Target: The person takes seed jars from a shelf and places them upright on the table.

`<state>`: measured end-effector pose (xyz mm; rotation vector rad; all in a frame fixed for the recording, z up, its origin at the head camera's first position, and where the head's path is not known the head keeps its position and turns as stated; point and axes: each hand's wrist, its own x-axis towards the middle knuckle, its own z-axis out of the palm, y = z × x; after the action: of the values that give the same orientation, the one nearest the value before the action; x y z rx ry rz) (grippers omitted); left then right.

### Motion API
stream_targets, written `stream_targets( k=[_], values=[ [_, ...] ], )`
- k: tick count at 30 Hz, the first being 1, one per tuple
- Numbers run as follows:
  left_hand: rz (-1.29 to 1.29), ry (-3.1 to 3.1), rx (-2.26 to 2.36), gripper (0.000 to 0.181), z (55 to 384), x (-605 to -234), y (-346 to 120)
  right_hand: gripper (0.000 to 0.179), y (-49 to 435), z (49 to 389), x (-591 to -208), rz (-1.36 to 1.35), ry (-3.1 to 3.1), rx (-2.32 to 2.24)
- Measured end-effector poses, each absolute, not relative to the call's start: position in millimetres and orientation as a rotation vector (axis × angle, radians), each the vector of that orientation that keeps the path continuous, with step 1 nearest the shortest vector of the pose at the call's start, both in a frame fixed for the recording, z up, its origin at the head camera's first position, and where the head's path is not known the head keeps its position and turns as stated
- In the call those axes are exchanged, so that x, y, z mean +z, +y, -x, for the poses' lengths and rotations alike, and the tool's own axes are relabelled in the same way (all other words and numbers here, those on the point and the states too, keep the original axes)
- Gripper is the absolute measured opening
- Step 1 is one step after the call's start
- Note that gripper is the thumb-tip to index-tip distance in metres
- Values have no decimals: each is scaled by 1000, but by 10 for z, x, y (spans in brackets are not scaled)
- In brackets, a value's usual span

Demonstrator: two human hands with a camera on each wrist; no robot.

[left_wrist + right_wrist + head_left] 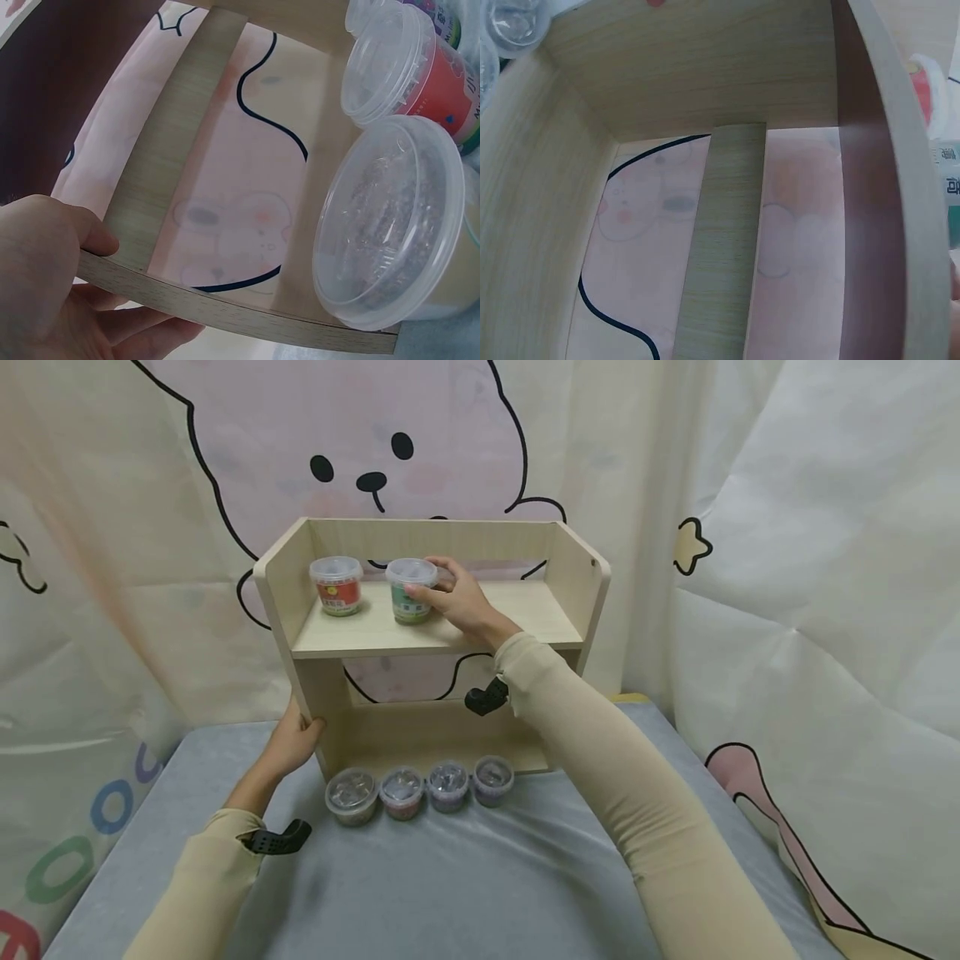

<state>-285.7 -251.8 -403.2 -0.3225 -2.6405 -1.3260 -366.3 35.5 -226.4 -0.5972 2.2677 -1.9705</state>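
Note:
A small two-tier wooden shelf stands on the cloth-covered table. My left hand grips its left side panel, thumb on the inner face and fingers on the outer. On the upper board, my right hand holds a clear-lidded plastic tub with a green label between thumb and fingers. To its left on the same board sits a tub with a red label. In the right wrist view, the shelf's lower compartment fills the picture, and only a sliver of the hand shows.
Several lidded plastic tubs, among them a wide one and a small one, stand in a row on the blue-grey tablecloth before the shelf. A printed curtain hangs behind. Each wrist wears a black band.

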Motion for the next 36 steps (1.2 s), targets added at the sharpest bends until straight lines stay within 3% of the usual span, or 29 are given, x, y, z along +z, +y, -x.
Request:
stream_targets(
  k=[12,36],
  values=[
    [309,-2637,-1307,69,2851,-4026,-2534,67,600,3412,-2181,684,2098,-1997],
    [347,-2634,-1328,75,2842,-4018,-2496,65,1107,3177,-2198,825,2166,-1852]
  ],
)
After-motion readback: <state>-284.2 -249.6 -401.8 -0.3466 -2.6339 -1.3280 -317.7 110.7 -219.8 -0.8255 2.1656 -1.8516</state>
